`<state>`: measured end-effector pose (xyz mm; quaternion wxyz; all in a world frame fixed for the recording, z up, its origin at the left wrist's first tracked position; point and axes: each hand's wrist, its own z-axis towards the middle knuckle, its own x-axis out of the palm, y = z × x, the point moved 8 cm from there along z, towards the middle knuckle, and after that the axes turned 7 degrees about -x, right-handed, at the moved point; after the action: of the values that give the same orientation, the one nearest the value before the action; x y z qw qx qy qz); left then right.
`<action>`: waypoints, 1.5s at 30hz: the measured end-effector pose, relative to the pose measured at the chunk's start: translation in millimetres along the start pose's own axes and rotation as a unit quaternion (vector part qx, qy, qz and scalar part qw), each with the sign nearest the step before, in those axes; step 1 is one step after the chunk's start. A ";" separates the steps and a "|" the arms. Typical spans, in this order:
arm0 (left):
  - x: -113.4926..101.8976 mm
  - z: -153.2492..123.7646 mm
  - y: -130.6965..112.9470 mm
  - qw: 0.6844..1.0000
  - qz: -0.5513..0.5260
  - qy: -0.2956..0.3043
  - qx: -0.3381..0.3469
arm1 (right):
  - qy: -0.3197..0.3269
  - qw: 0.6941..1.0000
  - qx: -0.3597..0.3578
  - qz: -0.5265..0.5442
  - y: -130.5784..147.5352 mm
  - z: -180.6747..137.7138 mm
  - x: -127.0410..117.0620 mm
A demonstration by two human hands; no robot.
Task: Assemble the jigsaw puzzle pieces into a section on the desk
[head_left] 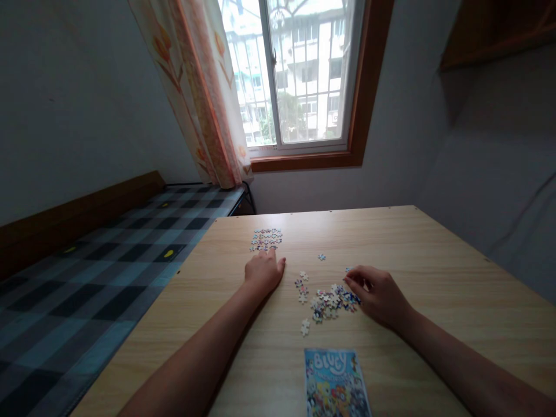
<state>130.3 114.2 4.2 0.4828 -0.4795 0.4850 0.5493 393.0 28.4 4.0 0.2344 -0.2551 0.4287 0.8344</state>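
Observation:
My left hand [264,270] lies palm down on the table, fingers stretched forward and thumb out to the side. Its fingertips are at the near edge of a block of puzzle pieces [266,236] set out in close rows. My right hand [379,292] is over the right side of a loose heap of puzzle pieces [332,300], thumb and forefinger pinched together. A small bluish puzzle piece [348,270] shows at those fingertips, mostly hidden. Between the hands, several stray puzzle pieces [303,284] lie left of the heap.
A single puzzle piece [321,256] lies farther back, another puzzle piece [305,327] nearer me. A colourful picture card marked "Bluey" [336,382] is at the front of the wooden table [434,260]. Left of the table stands a bed with a checked cover [108,272]; a window [304,75] is behind.

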 end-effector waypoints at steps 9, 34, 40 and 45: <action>2.9 3.7 2.5 1.000 -0.006 -0.009 -0.007 | -0.019 1.000 -0.015 0.010 1.6 -1.6 -2.8; 3.4 4.7 1.9 1.000 -0.013 -0.023 0.001 | -0.018 1.000 -0.013 0.010 2.6 -0.9 -3.3; -5.0 -1.6 -2.7 0.997 -0.057 -0.043 0.021 | -0.022 1.000 -0.016 0.003 2.4 -0.4 -6.2; -6.9 -12.1 -13.5 0.986 -0.135 -0.047 0.085 | -0.050 0.998 -0.033 -0.015 1.4 0.1 -13.2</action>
<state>145.0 102.6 9.3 0.6135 -0.4714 0.4381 0.4577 402.1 25.5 13.2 0.2596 -0.2274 0.3852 0.8559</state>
